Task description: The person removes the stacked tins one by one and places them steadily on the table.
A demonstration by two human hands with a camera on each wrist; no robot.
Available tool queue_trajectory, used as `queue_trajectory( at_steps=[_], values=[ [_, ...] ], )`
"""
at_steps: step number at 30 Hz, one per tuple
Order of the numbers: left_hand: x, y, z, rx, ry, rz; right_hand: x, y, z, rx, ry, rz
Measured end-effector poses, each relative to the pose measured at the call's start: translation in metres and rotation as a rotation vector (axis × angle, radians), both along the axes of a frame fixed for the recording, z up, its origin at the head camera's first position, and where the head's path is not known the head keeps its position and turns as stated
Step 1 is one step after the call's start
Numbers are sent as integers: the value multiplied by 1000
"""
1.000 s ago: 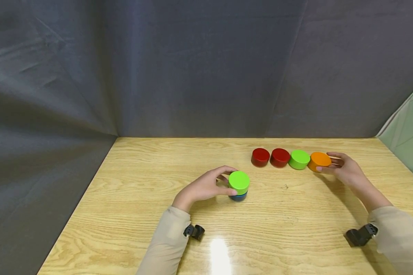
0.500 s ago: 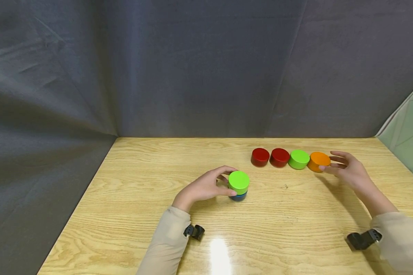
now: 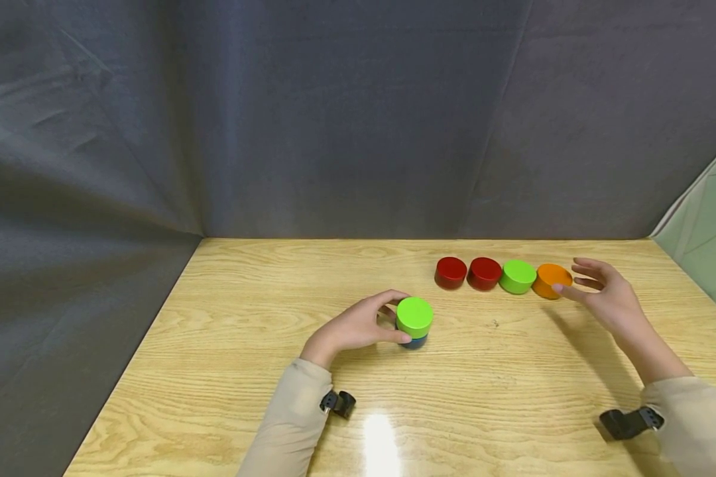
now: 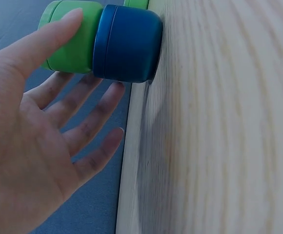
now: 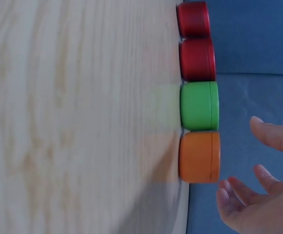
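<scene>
A green round tin (image 3: 414, 314) sits on top of a blue round tin (image 4: 129, 44), which stands on the table. With thumb and fingers about the green tin, my left hand (image 3: 358, 324) grips it; in the left wrist view the thumb lies across its side. Farther right, a row holds two red tins (image 3: 451, 273) (image 3: 484, 273), another green tin (image 3: 518, 276) and an orange tin (image 3: 551, 281) at its right end. My right hand (image 3: 611, 298) hovers beside and above the orange tin, fingers spread and holding nothing; the right wrist view shows it apart from the tin.
The wooden table (image 3: 244, 397) runs back to a dark grey cloth wall (image 3: 346, 132). More grey cloth hangs along the left side. A pale green surface (image 3: 713, 218) shows beyond the table's right edge. Each wrist wears a small black camera.
My right hand has let go of the orange tin, with its fingers opening and drawing away up and to the right. The left hand has barely moved on the green tin.
</scene>
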State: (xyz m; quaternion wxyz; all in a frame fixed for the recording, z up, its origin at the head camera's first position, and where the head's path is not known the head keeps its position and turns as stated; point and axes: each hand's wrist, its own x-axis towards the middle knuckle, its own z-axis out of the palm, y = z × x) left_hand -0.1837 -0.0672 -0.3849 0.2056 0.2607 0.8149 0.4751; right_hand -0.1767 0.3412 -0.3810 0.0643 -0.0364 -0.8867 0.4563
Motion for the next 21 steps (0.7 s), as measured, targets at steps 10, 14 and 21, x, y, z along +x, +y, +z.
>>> queue_trajectory(
  at_steps=[10,14,21],
  values=[
    [-1,0,-2,-70,34,1,7,-9,8,-40,31,-13],
    [-2,0,-3,-82,40,1,9,-11,9,-49,47,-13],
    [-3,0,-7,-92,45,5,13,-17,13,-48,64,-6]
  ],
)
